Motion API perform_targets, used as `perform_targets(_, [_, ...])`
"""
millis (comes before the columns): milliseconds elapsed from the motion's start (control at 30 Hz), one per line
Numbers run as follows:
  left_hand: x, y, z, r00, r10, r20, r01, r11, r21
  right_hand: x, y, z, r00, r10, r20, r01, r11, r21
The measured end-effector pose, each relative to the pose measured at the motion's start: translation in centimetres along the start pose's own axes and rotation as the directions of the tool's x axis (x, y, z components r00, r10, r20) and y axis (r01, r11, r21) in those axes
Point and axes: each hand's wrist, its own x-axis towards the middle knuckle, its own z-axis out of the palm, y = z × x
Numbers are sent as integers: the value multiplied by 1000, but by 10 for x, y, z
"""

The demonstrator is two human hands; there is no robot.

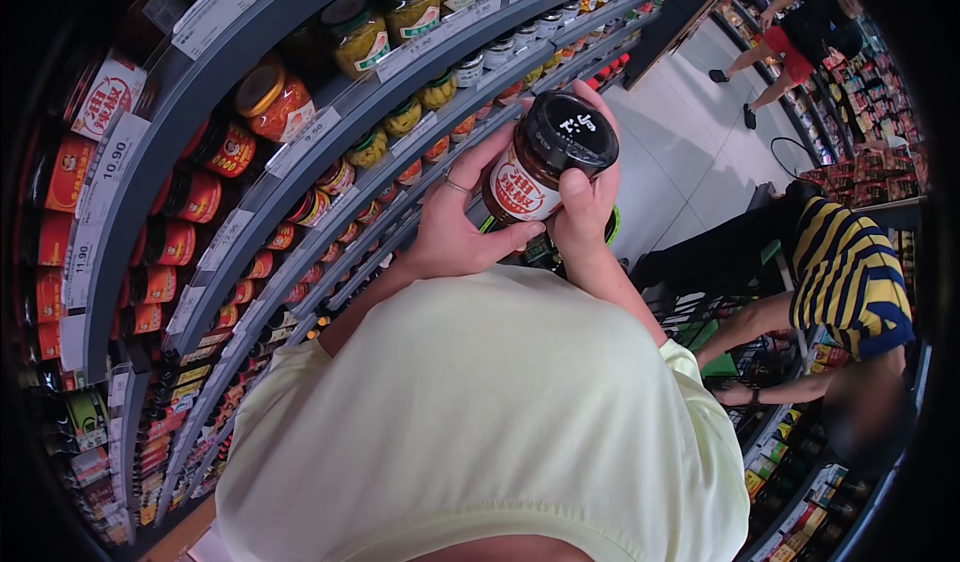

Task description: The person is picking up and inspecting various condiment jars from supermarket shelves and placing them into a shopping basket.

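Both hands hold a jar of chili sauce [522, 184] in front of my chest, its black lid [572, 130] tilted up toward me. The jar's white label carries red print. My left hand [452, 220], with a ring on one finger, is closed around the jar's left and lower side. Closed on the right side, my right hand [585, 207] has its thumb against the lid's lower edge and fingertips showing beyond the lid. Below the hands, a green-rimmed dark object [612, 224] is mostly hidden.
On the left, curved shelves [245, 177] hold rows of jars with price tags. To the right, a person in a striped shirt [850, 267] leans by a cart with green parts [722, 362]. Another person in red shorts [785, 52] stands farther along the tiled aisle [690, 132].
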Motion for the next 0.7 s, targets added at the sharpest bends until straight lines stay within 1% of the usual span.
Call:
perform_targets(267, [8, -1, 0, 997, -41, 59, 33, 991, 129, -2, -3, -8, 1000, 1, -29, -1, 1000, -13])
perform_targets(367, [11, -1, 3, 995, -75, 72, 68, 993, 92, -5, -10, -7, 998, 22, -57, -25, 998, -55])
perform_targets(500, [12, -7, 7, 994, -79, 80, 74, 995, 66, -7, -15, -7, 997, 29, -76, -38, 993, -113])
perform_targets(567, [13, -12, 9, 1000, -8, -2, 8, 997, 70, -7, -16, -7, 996, 28, -85, -38, 991, -126])
perform_targets(600, [14, -13, 10, 1000, -5, 4, 4, 998, 67, -8, -18, -7, 995, 34, -95, -46, 990, -134])
perform_targets(667, [15, -14, 11, 998, -55, 4, 55, 998, -17, -9, -20, -8, 994, 34, -107, -50, 988, -148])
perform_targets(700, [16, -16, 11, 999, -50, 8, 50, 999, -21, -10, -21, -8, 991, 50, -120, -68, 986, -151])
